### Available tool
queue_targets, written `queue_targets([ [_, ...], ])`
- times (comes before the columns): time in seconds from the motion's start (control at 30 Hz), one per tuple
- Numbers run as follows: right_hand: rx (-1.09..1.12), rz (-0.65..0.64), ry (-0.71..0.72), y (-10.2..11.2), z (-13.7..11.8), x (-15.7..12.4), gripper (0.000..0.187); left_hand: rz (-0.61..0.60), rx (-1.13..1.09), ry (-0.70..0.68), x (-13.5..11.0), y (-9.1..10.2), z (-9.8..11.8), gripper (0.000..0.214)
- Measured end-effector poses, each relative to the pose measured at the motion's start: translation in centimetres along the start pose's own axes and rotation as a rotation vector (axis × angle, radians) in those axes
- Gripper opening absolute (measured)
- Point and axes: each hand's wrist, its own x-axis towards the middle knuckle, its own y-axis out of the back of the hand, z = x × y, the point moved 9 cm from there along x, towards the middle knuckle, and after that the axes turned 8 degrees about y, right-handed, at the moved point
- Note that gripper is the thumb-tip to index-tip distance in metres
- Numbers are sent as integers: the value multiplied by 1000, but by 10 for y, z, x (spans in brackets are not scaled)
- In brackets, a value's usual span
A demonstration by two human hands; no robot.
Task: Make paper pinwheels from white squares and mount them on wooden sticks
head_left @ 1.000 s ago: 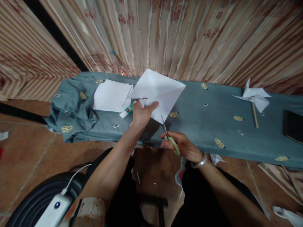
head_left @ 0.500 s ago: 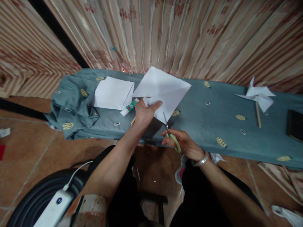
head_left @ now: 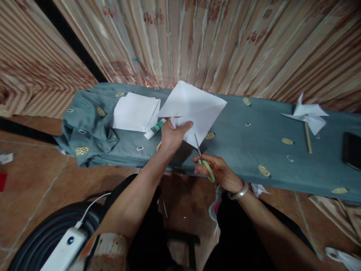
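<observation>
My left hand [head_left: 173,134] grips a white square sheet of paper [head_left: 194,101] by its near left side, thumb on top. A slit runs into the sheet from its left corner, beside my fingers. In my right hand [head_left: 218,169] is a pair of scissors [head_left: 208,168] with pale green handles, my fingers in the loops. Their blades lie at the sheet's near corner, pointing toward its middle; the blades look nearly closed. The paper is held up above the cloth-covered bench [head_left: 239,146]. A glue stick [head_left: 154,129] lies just left of my left hand.
A stack of white paper [head_left: 135,112] is on the bench's left part. To the right lies a paper pinwheel [head_left: 310,114] on a wooden stick [head_left: 308,138], with a dark object [head_left: 351,150] farther right. A pleated curtain [head_left: 197,45] hangs behind the bench.
Hardly anything differs. Both hands keep their hold on the paper and scissors, and the whole view has shifted very slightly.
</observation>
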Motion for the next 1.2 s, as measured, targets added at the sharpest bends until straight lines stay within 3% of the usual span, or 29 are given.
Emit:
queue_targets([
  [0.93,141,87,-63,-4,18,2,46,31,15,-14,5,8,-1,31],
  [1.2,82,82,-40,-1,11,1,43,-2,11,-2,2,3,-5,31],
])
